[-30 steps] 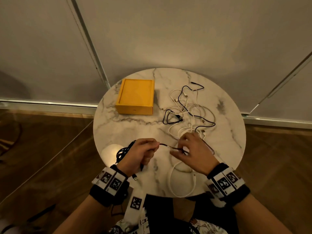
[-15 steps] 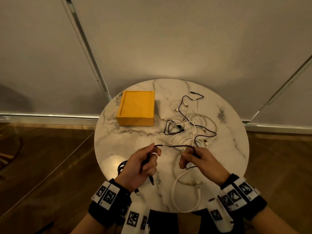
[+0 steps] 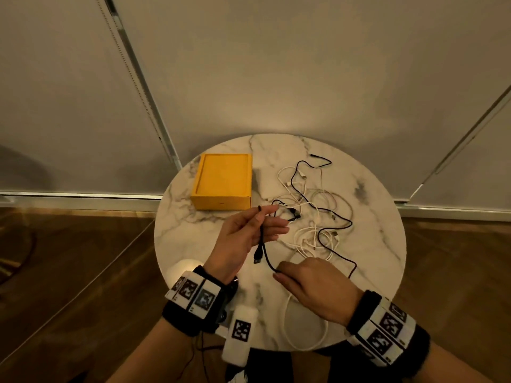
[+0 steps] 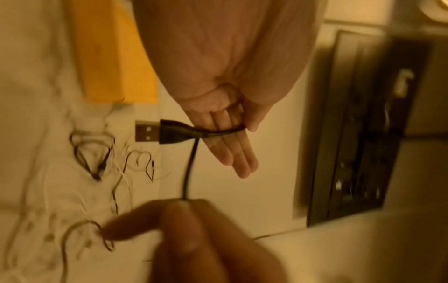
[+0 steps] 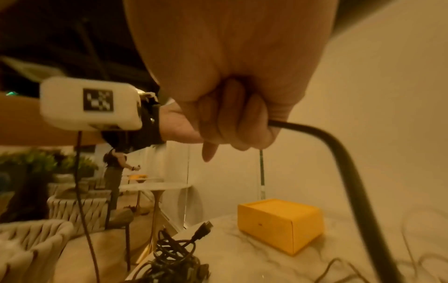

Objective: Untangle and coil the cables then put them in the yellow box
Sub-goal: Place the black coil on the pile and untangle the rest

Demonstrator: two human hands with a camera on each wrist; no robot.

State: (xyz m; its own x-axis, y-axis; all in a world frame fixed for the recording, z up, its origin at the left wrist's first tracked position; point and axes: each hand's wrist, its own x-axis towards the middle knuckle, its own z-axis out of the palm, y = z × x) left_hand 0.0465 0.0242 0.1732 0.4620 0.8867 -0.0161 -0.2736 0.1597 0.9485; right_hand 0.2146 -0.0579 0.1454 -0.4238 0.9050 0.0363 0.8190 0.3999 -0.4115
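Marble table (image 3: pixel 193 230) — both hands (image 3: pixel 249 233) (image 3: pixel 312 288) pinch black cable (image 3: pixel 262 244); no readable writing.

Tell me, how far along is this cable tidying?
Early days. One dark bundle already lies gathered near the table edge, though not boxed. In hand: the left hand has a black cable laid across its fingers by the plug, and the right hand pinches it lower down, ready to wind. Left: the tangle of white and black cables on the table, and the yellow box, where no cables show.
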